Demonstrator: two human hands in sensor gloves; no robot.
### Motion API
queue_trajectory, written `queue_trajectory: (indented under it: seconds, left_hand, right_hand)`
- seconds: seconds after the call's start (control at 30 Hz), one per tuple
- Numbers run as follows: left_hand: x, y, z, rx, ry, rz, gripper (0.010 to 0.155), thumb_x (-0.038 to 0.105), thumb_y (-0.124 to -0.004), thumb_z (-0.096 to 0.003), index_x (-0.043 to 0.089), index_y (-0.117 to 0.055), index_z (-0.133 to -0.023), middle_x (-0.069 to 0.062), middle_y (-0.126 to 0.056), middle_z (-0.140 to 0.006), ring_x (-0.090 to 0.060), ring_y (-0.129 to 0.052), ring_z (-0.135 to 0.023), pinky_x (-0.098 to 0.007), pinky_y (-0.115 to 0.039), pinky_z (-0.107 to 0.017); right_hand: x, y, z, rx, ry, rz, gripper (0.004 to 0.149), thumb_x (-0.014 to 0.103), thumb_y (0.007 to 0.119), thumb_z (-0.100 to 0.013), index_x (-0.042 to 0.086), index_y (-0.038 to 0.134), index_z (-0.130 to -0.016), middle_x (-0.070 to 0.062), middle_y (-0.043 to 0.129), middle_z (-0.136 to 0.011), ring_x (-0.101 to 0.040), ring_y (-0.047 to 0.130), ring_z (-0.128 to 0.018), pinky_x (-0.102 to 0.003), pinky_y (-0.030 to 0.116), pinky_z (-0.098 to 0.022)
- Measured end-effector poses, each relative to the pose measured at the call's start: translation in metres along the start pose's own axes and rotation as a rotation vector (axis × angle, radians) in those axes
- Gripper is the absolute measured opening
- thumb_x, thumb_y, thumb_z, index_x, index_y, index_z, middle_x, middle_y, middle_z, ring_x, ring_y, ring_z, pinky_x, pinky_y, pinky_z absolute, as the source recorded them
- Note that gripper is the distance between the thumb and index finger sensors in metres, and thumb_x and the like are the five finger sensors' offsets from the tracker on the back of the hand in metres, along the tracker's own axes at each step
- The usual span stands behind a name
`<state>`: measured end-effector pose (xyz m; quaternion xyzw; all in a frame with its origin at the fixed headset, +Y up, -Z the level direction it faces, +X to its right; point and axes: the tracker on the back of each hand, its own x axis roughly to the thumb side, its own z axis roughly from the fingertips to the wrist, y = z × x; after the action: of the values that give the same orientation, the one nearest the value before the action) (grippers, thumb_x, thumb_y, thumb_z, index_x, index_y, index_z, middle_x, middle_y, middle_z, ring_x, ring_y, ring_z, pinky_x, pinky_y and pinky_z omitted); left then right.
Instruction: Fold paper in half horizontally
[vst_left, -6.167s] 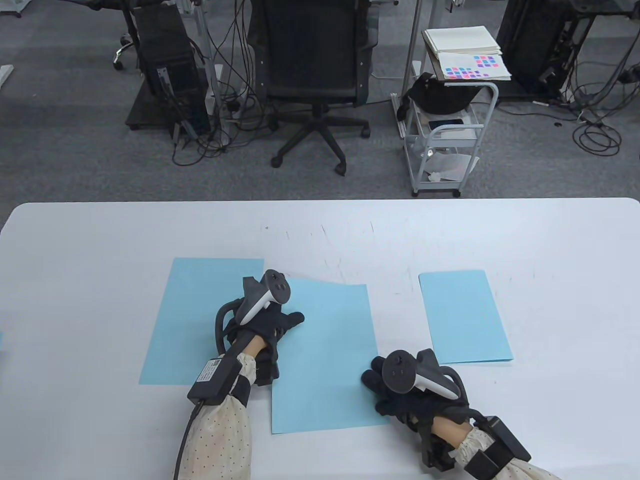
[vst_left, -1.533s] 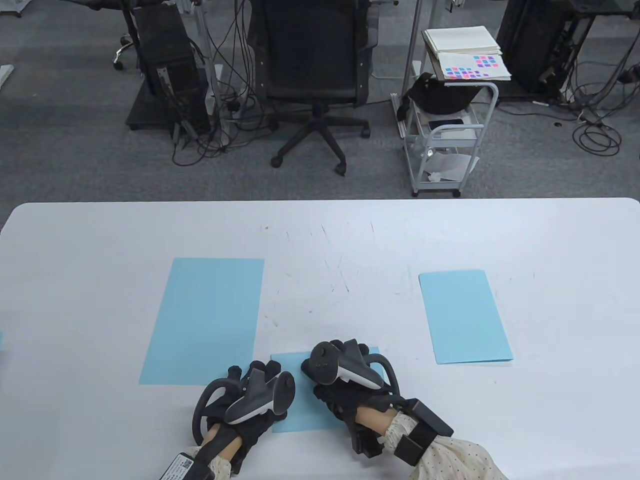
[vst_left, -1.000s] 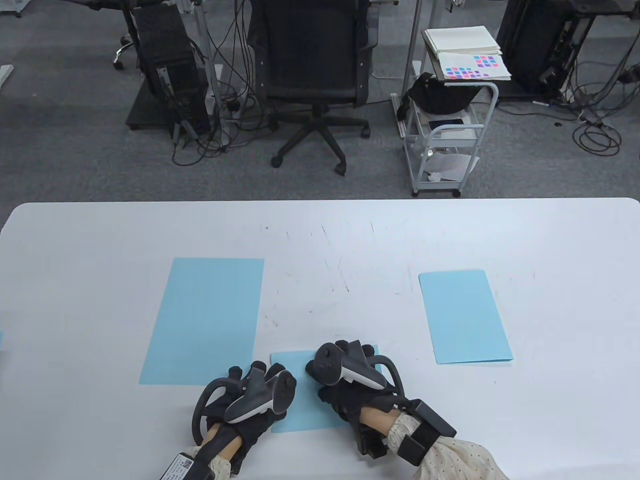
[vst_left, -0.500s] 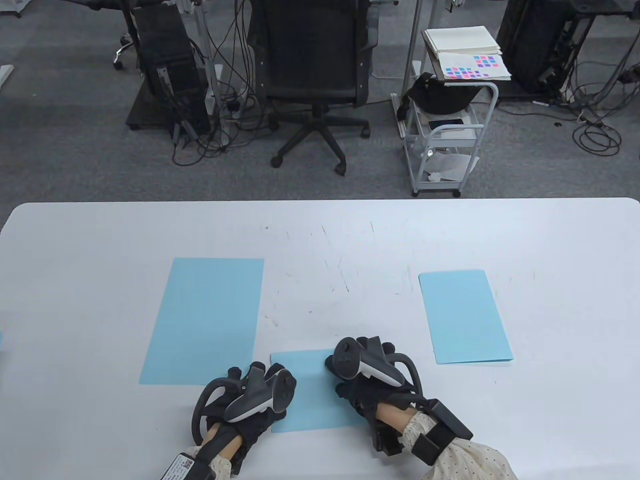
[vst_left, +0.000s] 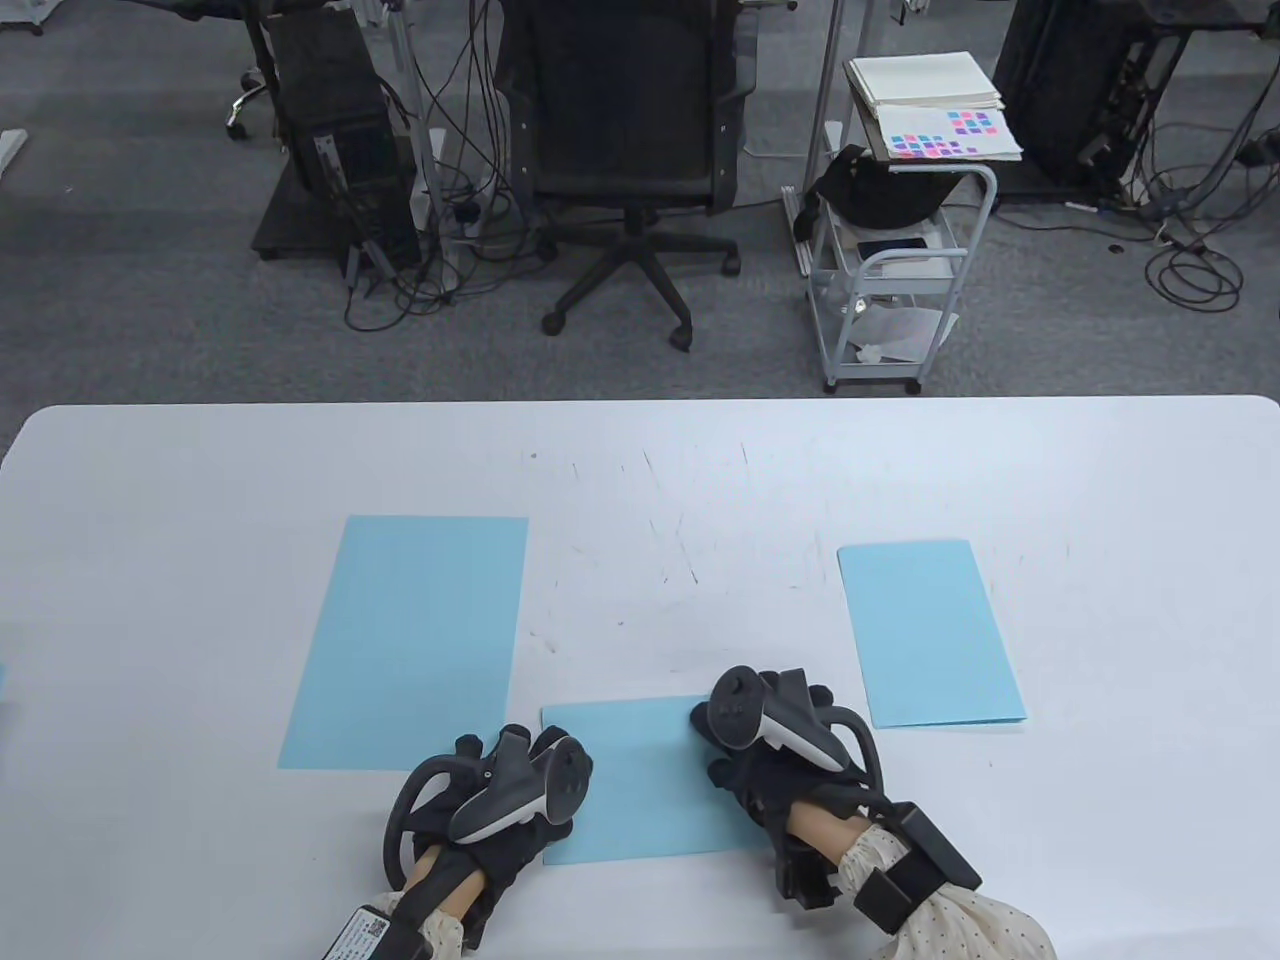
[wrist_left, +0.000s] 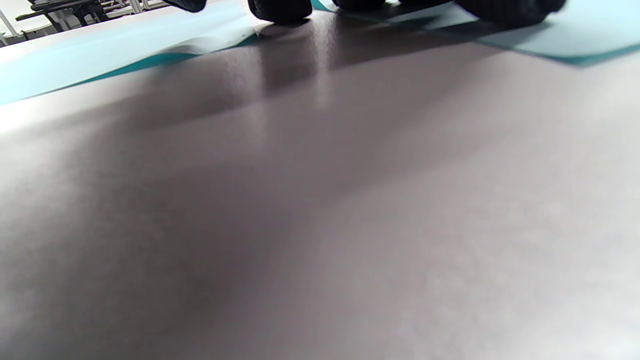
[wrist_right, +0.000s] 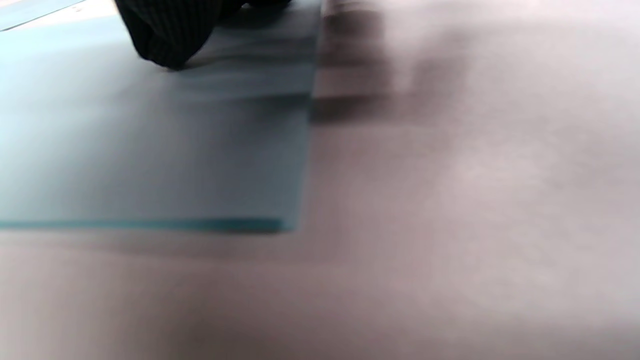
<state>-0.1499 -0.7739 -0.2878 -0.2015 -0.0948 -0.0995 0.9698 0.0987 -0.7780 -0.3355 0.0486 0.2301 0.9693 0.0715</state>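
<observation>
Three light blue sheets are carried by a white table (vst_left: 900, 470). A folded sheet (vst_left: 640, 785) lies at six o'clock. A large sheet (vst_left: 410, 640) lies at nine o'clock, a smaller sheet (vst_left: 930, 635) at three.

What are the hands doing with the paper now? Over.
Left hand presses the paper at its left edge. Right hand presses its right end. Paper folded, flat. Nothing in the way.
</observation>
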Motion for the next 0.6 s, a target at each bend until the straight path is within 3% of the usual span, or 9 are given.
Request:
queue_trajectory:
  seconds: [0.6]
  left_hand:
    - [-0.001, 0.0, -0.001, -0.005, 0.005, 0.005, 0.063, 0.057, -0.067, -0.0362, 0.062, -0.044, -0.095, 0.032, -0.038, -0.114, -0.012, -0.046, -0.115, -0.051, -0.046, -0.087]
  right_hand:
    - [-0.023, -0.009, 0.011, -0.028, 0.017, -0.095, 0.064, 0.041, 0.072, -0.049, 0.042, 0.042, -0.105, 0.016, 0.028, -0.118, -0.027, 0.008, -0.108, -0.064, 0.008, -0.072]
